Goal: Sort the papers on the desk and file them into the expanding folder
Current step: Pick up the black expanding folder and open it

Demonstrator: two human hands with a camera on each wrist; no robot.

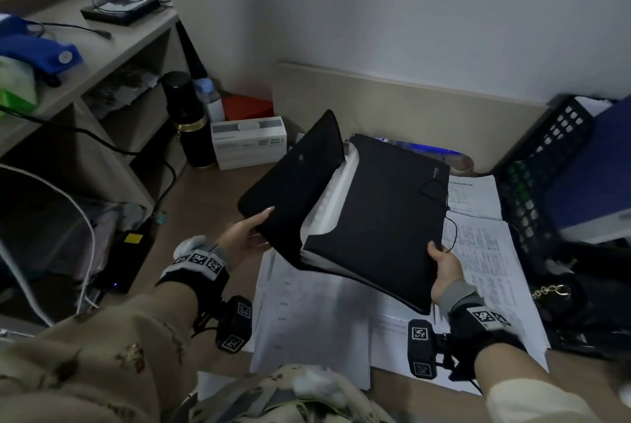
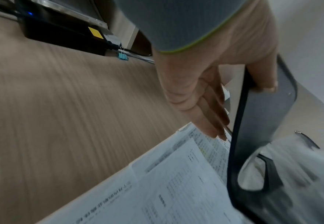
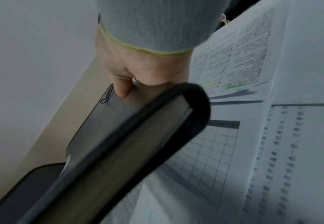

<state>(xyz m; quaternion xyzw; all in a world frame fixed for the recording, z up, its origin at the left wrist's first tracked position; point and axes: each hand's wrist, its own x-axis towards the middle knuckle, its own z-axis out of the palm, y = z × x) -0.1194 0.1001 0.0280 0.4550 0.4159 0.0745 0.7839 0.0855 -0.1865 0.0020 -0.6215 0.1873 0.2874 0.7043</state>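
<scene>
Gripping the black expanding folder (image 1: 368, 218) with both hands' fingers, flap open, above papers (image 1: 307, 313) beside a black crate (image 1: 546, 163).

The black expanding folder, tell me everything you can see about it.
The expanding folder is black, matte, with rounded corners. It is held in the air, tilted, above the papers spread on the desk. Its flap, which bears a small round button, is swung open, showing pale pockets inside. A thin black elastic cord hangs along its front. The left hand holds the flap's edge; the right hand grips the body's near corner, thumb on top.
</scene>
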